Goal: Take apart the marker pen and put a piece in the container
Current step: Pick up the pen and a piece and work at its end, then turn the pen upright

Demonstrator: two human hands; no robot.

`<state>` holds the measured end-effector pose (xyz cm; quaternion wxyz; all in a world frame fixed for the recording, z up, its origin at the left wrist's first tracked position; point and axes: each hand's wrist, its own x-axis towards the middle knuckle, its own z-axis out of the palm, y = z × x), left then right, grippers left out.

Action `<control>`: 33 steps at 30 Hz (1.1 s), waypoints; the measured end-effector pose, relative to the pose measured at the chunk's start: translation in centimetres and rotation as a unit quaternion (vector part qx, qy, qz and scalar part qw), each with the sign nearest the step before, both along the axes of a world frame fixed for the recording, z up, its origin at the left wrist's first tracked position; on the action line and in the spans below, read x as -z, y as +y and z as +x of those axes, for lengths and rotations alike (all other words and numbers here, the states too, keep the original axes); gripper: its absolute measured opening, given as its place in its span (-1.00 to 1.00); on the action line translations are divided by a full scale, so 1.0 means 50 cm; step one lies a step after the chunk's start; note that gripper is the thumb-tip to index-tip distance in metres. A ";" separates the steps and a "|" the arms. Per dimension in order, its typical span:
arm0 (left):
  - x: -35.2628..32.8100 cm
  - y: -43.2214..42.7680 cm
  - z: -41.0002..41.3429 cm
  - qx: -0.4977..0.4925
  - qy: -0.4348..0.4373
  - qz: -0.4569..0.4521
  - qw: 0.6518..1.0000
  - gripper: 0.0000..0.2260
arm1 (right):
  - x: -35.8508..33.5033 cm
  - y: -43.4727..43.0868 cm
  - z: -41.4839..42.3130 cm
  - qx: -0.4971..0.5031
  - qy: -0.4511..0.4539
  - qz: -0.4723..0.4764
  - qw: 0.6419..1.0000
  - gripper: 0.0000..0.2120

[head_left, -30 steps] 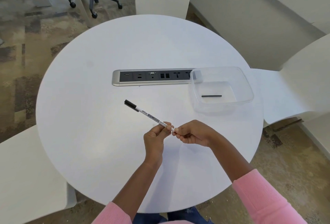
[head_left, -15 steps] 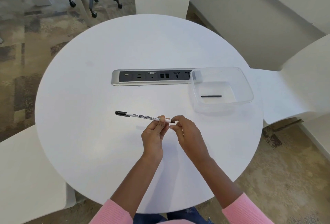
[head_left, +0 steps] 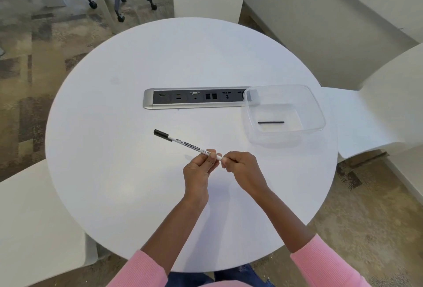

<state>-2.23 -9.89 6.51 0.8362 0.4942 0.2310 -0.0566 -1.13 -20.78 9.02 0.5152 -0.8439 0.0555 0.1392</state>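
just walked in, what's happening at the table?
A person holds a whiteboard marker over the round white table: the left hand grips the barrel near its rear end, the right hand pinches that end. The black cap is on at the far tip. A thin black stick lies in the clear plastic container.

The marker pen (head_left: 187,144) has tilted again, its capped end swung farther away.

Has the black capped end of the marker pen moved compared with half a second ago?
Yes. The capped end of the marker pen has swung away from the person, closer to the socket panel, which stays in place.
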 end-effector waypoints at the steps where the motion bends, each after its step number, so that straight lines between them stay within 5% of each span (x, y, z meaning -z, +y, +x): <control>1: 0.002 0.001 0.000 0.011 -0.009 0.014 1.000 -0.91 | -0.002 -0.003 0.003 0.008 0.032 0.029 0.999 -0.65; 5: 0.007 0.004 -0.004 0.050 -0.027 0.046 0.997 -0.93 | -0.002 -0.015 0.012 0.030 0.191 0.143 0.971 -0.67; 8: 0.008 0.006 -0.007 0.068 -0.029 0.050 0.996 -0.91 | 0.000 -0.027 0.017 0.058 0.326 0.260 0.907 -0.69; 12: 0.005 0.008 -0.004 0.074 -0.036 0.052 0.995 -0.86 | 0.001 -0.034 0.013 0.067 0.378 0.357 0.852 -0.72; 15: 0.008 0.010 0.001 0.034 -0.025 0.042 0.998 -0.84 | 0.003 -0.025 0.007 0.056 0.298 0.313 0.900 -0.70; 18: 0.012 0.009 0.005 0.002 -0.010 0.022 1.000 -0.84 | 0.010 -0.011 -0.003 0.058 0.132 0.132 0.981 -0.66; 20: 0.013 0.012 0.008 -0.003 0.000 0.022 1.000 -0.83 | 0.018 -0.007 -0.010 0.067 -0.001 0.006 0.998 -0.73; 22: 0.013 0.017 0.012 0.007 0.007 0.035 0.999 -0.85 | 0.022 -0.005 -0.012 0.074 -0.060 -0.020 0.995 -0.81; 33: 0.027 0.029 0.014 0.226 -0.002 0.244 0.943 -0.79 | 0.027 0.044 0.041 0.046 -0.009 -0.022 0.999 -0.87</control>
